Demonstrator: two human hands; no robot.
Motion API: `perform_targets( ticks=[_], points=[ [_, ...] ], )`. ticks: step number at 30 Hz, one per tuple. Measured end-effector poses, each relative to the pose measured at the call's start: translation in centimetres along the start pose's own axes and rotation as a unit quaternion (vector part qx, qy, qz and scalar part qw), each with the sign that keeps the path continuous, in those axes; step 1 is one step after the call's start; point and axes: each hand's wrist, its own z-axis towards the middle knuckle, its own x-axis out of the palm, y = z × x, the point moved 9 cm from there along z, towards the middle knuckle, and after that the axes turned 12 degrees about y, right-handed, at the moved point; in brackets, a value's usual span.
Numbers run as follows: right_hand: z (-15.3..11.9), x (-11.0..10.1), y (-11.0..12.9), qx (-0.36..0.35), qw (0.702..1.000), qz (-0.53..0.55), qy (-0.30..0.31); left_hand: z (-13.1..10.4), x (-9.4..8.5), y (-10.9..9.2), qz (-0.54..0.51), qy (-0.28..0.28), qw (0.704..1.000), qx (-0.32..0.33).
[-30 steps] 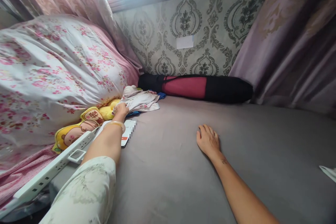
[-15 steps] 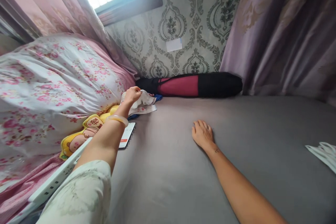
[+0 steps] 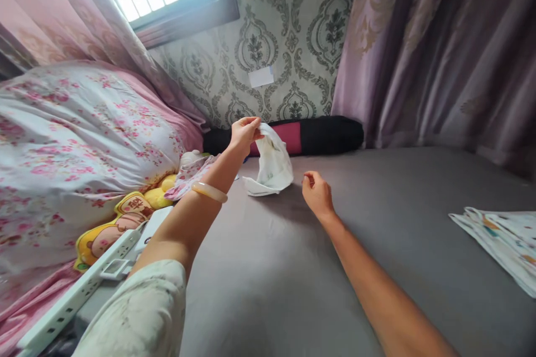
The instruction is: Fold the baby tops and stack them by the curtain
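White cloth: the thin white fabric piece with small dark prints hangs curled above the bed's smooth grey sheet; I can't tell whether its lower edge touches.
Left hand: my left hand pinches its top edge, fingers closed.
Right hand: my right hand is loosely curled near the cloth, nothing visible in it — I can't tell whether the fingertips meet.
Progress: lifted, I judge, but neither flat nor folded.
Far right: a white, colour-patterned layered cloth looks folded.
Beyond: pink-patterned fabric lies crumpled by the floral quilt.
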Motion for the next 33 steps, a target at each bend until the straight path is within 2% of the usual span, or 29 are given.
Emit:
perform_targets(
  ticks=[4,7,12,16,20,26,30,33],
  points=[
    [-0.2,-3.3,1.8,0.002,0.995,0.071,-0.072,-1.3,4.1,-0.7,-0.034,0.066,0.997,0.035],
    [-0.4,-4.9,2.4,0.001,0.992,0.073,-0.105,-1.9,6.2,-1.5,-0.027,0.102,0.992,0.067],
    [-0.1,-6.1,1.5,0.004,0.99,0.009,-0.139,-2.8,8.1,-2.9,-0.007,0.136,0.986,0.096],
    [0.3,-6.6,0.7,-0.015,0.989,0.04,-0.144,-4.1,8.7,-3.8,0.002,0.156,0.982,0.106],
    [0.9,-6.9,0.4,-0.029,0.987,0.105,-0.115,-5.1,7.9,-4.4,0.02,0.148,0.981,0.125],
    [2.0,-8.3,1.5,-0.062,0.96,0.273,-0.029,-5.9,4.1,-3.6,0.043,0.093,0.988,0.117],
    [2.1,-10.5,3.7,-0.057,0.955,0.288,0.032,-6.5,2.3,-2.2,0.047,0.095,0.99,0.088],
    [2.0,-12.8,5.6,-0.071,0.964,0.249,0.057,-7.0,2.1,-1.1,0.054,0.117,0.989,0.077]
  ],
)
